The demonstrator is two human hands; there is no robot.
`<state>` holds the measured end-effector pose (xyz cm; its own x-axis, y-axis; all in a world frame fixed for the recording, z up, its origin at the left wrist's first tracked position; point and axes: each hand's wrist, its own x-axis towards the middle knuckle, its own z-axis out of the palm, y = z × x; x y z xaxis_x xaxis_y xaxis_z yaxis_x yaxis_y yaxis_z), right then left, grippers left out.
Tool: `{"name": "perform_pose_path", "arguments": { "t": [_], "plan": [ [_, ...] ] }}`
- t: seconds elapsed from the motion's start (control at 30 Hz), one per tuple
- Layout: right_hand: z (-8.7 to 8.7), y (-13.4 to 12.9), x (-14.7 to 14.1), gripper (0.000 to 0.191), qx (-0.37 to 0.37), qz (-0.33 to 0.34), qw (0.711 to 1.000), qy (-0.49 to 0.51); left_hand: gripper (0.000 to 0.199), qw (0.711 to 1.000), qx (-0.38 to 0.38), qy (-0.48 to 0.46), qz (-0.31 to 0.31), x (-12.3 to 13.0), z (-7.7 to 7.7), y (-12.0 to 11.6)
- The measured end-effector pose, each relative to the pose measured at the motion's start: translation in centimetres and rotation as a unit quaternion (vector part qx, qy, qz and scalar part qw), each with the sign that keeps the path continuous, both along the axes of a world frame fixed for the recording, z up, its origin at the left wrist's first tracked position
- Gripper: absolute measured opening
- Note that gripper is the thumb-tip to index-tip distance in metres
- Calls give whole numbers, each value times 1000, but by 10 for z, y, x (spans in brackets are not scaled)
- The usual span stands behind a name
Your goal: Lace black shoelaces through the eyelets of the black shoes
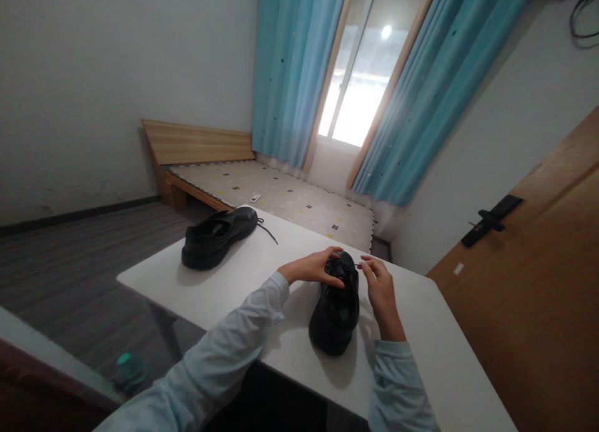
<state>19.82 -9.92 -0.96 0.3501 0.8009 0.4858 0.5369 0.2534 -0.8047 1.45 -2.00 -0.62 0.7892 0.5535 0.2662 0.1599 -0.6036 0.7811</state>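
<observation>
A black shoe stands on the white table, its heel toward me and its toe pointing away. My left hand reaches over its front part from the left, thumb and fingers spread around the laces and gripping the shoe. On the right side, my right hand pinches a thin black lace that runs from the shoe. A second black shoe sits at the table's far left, with its lace trailing loose on the tabletop.
Behind the table is a bed with a small white remote on it. At the right is a wooden door with a black handle. A bottle with a green cap stands on the floor at lower left.
</observation>
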Motion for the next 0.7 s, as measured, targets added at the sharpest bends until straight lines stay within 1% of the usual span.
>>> {"name": "perform_pose_path", "arguments": {
  "t": [0.07,0.13,0.23,0.33,0.4,0.47,0.57,0.7],
  "plan": [
    [-1,0,3,26,14,-7,998,55,91,1000,-2,3,6,0,0,0],
    [0,0,2,26,34,-2,991,132,88,1000,9,-5,5,0,0,0],
    [6,-3,0,25,79,29,968,235,85,1000,20,-7,-1,0,0,1],
    [15,-8,1,24,136,42,943,302,88,1000,12,2,4,1,-1,2],
    [20,-10,6,26,171,33,928,329,87,1000,12,10,6,1,-2,3],
    [22,-12,13,27,191,13,918,347,82,1000,23,18,1,1,-3,4],
    [22,-14,24,26,204,-15,913,353,71,999,43,32,-9,0,-2,5],
    [18,-15,33,25,206,-34,910,358,64,998,50,40,-16,-2,0,5]
  ]
}}
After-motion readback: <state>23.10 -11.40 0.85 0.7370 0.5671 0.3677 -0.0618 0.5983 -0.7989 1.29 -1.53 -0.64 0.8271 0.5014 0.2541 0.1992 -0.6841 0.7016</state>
